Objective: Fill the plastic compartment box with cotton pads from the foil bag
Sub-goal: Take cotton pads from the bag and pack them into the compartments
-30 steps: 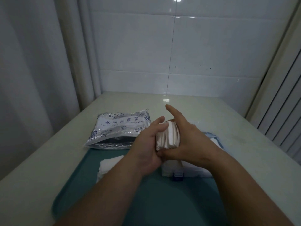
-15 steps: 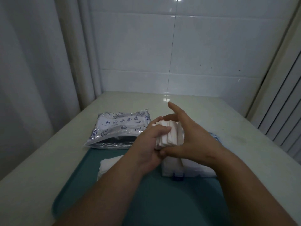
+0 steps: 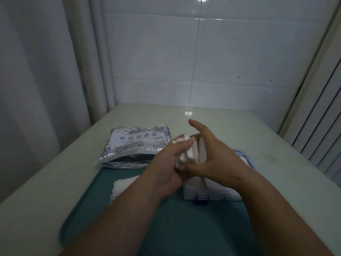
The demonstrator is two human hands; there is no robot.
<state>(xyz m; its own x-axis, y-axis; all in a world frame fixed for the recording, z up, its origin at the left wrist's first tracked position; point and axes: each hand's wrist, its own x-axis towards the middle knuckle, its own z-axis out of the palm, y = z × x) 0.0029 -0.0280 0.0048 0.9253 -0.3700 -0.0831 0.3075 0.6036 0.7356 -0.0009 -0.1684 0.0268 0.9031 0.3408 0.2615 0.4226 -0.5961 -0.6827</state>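
Loose pads (image 3: 123, 185) sat lower left on the tray (image 3: 184, 228). Foil bag (image 3: 136, 146) lay behind them, mouth open toward me. Left hand (image 3: 166, 163) pinched the left side of the cotton pads (image 3: 191, 150). Right hand (image 3: 215, 157) cupped the right side, thumb underneath, index finger lifted. Change from a second back: stack was squeezed tight, now fanned apart at the top. My read: splitting off a portion for one cell. Compartment box (image 3: 217, 193) lay under my right hand, right of centre, fill level hidden.

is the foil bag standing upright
No, the foil bag lies flat at the far left edge of the tray.
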